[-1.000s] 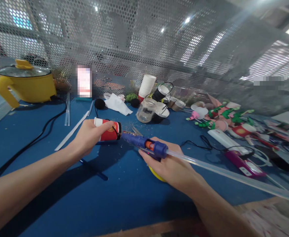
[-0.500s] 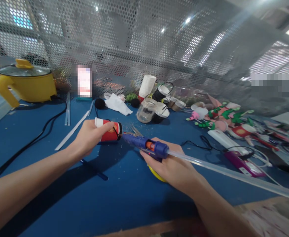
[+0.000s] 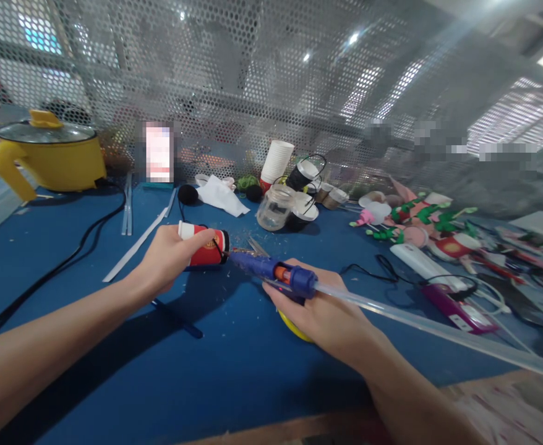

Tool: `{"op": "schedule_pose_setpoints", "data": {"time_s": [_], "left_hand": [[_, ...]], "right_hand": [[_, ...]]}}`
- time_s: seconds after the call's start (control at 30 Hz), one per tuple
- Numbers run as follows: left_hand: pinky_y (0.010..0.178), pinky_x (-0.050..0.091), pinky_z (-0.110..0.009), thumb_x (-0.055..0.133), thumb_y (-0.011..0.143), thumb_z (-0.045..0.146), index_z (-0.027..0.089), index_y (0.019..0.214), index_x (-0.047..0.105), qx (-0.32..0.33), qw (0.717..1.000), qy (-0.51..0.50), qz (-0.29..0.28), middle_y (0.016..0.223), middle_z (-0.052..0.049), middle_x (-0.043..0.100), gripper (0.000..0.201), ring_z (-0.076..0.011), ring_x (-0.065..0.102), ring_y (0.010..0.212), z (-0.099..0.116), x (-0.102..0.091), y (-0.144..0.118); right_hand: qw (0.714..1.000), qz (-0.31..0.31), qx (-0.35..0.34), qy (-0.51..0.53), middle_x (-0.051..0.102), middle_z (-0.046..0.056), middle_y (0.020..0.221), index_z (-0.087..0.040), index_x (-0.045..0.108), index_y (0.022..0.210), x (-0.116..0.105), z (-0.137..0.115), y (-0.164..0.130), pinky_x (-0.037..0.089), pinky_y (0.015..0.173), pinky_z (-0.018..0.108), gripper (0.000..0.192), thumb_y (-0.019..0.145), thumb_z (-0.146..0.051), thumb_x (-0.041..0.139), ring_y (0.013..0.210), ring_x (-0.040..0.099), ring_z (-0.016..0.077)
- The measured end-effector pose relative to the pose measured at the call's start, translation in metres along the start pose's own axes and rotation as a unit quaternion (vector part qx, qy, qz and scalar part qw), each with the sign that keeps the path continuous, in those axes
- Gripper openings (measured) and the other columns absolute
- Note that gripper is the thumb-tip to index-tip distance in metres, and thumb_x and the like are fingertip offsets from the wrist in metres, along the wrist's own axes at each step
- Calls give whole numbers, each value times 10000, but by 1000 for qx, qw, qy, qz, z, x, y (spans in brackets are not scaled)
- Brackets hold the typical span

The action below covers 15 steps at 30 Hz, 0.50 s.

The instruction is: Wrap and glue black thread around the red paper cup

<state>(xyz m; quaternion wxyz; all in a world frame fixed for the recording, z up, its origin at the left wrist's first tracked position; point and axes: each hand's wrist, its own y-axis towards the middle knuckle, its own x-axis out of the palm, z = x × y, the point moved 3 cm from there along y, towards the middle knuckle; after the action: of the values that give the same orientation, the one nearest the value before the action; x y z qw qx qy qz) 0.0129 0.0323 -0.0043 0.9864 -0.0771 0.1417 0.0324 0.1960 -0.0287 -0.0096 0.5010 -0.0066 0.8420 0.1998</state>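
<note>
Red-and-white paper cup (image 3: 200, 254), one, held on its side over the blue table (image 3: 253, 383), black at its right end: we find it clasped in one left hand (image 3: 169, 253), thumb along the top, with one black cord (image 3: 218, 247) crossing its wall. Blue glue gun (image 3: 255, 264), one, gripped in one right hand (image 3: 331, 312), nozzle pointing left at the cup's black end; whether the tip touches, we cannot quite tell from this angle. One long clear glue stick (image 3: 364, 301) runs from its rear to the right edge of view. Below the right hand we list one yellow curved item (image 3: 295, 329), mostly hidden. Further back we count one clear jar (image 3: 276, 210), one stack of white cups (image 3: 277, 162), two black balls (image 3: 188, 194) and, between these, one crumpled white sheet (image 3: 221, 196). To the left we enter one yellow pot (image 3: 62, 170) with a glass lid (image 3: 16, 131), and one long white strip (image 3: 135, 248); to the right, one purple socket strip (image 3: 452, 309).
</note>
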Motion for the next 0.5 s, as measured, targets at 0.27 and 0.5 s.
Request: {"op": "schedule_pose_setpoints", "data": {"time_s": [0.27, 0.5], "left_hand": [[275, 85, -196, 588, 677, 258, 178, 419, 406, -22, 1000, -4, -1, 229, 95, 250, 326, -29, 170, 217, 2, 1, -3], [277, 70, -197, 597, 661, 227, 171, 444, 445, -17, 1000, -13, 1, 241, 105, 240, 272, -25, 158, 224, 4, 1, -5]], "right_hand": [[1000, 3, 0, -15, 535, -17, 595, -212, 456, 668, 0, 1, 0, 351, 460, 229, 155, 769, -326, 484, 507, 502, 122], [1000, 15, -3, -26, 550, -2, 609, -207, 480, 684, 2, 3, 0, 370, 476, 238, 165, 770, -347, 481, 539, 532, 138]]}}
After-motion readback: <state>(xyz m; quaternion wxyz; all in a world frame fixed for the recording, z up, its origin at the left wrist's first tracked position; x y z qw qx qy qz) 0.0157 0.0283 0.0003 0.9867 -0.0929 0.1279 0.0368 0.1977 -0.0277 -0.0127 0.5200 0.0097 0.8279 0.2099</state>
